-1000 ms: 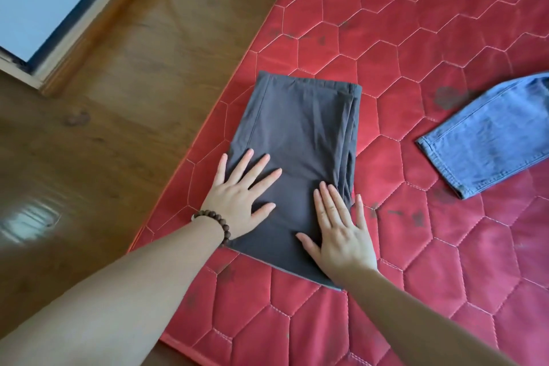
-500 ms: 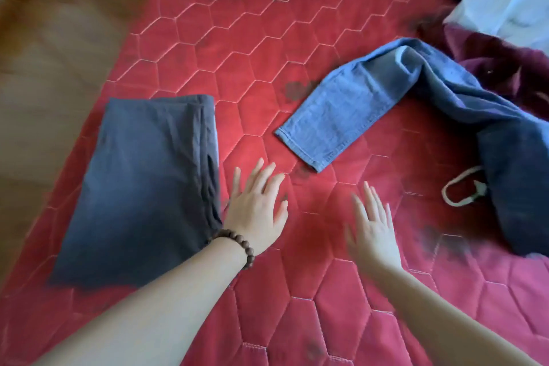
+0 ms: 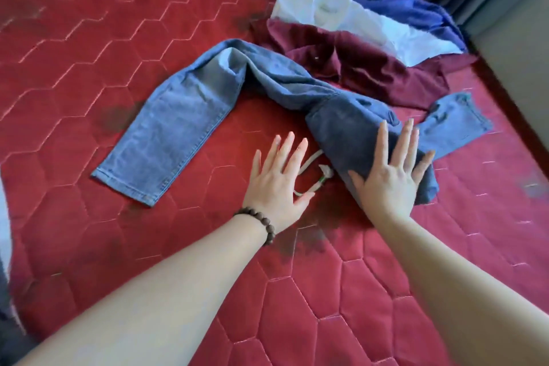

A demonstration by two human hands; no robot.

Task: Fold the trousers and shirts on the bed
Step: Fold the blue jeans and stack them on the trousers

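Here, on the red quilted bed (image 3: 89,53), blue jeans (image 3: 184,116) sprawled unfolded in a bent arch: one leg running long from its hem at 8 o'clock up toward 12 o'clock, kinking at the knee, then dropping toward 4 o'clock into the bunched waist; second hem (image 3: 454,125) poking out toward 3 o'clock. Right hand (image 3: 389,181) spread flat, fingers straight and splayed, over the waist bunch; touching or just above, impossible to tell. Left hand (image 3: 276,184) likewise spread, palm down, at 9 o'clock from the right, over a white drawstring (image 3: 312,162) trailing out of the waist. Beaded bracelet (image 3: 261,224) on the left wrist. Beyond the jeans, toward 1 o'clock, a crumpled heap: maroon shirt (image 3: 386,68), white shirt (image 3: 341,12), blue garment (image 3: 401,0) farthest back.
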